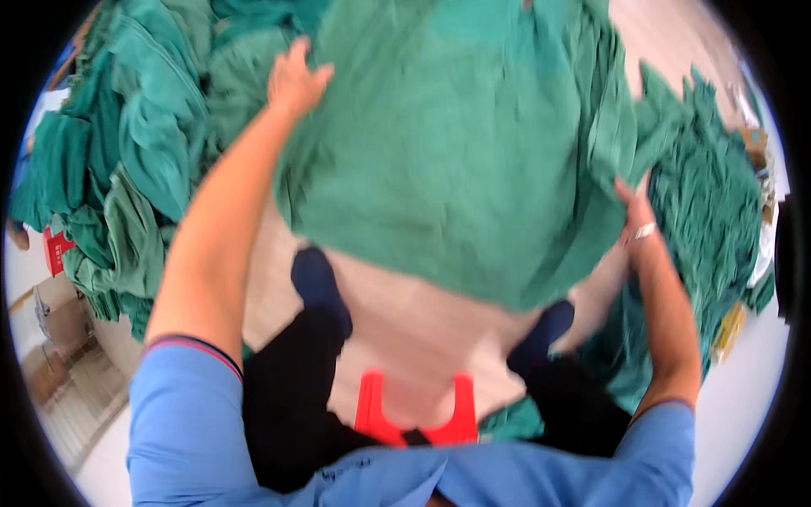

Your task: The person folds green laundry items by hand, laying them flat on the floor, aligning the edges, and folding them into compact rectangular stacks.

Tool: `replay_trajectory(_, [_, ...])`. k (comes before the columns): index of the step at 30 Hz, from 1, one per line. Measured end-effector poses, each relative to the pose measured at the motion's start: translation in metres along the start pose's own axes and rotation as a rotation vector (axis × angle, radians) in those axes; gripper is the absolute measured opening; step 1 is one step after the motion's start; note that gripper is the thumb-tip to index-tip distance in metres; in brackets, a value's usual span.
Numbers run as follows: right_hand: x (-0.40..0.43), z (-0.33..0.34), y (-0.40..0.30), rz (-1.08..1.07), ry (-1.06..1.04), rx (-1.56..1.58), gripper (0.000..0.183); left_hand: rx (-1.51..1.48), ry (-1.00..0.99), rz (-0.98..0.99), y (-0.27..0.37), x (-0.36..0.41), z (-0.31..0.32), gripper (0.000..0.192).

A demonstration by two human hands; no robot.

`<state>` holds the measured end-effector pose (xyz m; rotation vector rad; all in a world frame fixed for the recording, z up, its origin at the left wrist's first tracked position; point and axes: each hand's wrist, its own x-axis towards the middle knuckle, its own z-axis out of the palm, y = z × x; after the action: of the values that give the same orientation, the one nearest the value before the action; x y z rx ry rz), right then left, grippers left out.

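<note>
A large green cloth garment [443, 158] is spread out before me, its lower edge hanging above the floor between my feet. My left hand [298, 79] is at the garment's upper left side, thumb and fingers apart, with nothing seen between them. On the right, my right hand [635, 206] holds the garment's edge, the fingers partly hidden by the fabric; a metal band circles that wrist. Whether the piece is a shirt or another garment cannot be told.
Heaped green garments [158, 120] lie at the left, and another green pile [709, 190] at the right. A red plastic stool [415, 431] is beneath me. Cardboard boxes [63, 317], a red box [57, 250] and a yellow item [728, 333] lie farther out.
</note>
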<state>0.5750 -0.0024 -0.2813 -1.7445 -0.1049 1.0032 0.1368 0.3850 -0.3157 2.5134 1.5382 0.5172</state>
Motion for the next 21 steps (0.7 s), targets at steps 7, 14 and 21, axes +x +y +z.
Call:
replay_trajectory(7, [-0.052,0.003,-0.029,0.275,-0.309,-0.014,0.039,-0.499,-0.326,-0.430,-0.020,-0.007,0.011,0.036])
replay_trajectory(14, [-0.086,-0.004,-0.071,-0.187,0.232,-0.416,0.029,-1.438,-0.043,-0.686,0.009,0.014,-0.114,0.022])
replay_trajectory(21, [-0.236,0.018,-0.162,-0.479,-0.200,0.367,0.032,-1.871,-0.604,0.229,0.118,-0.043,-0.303,0.020])
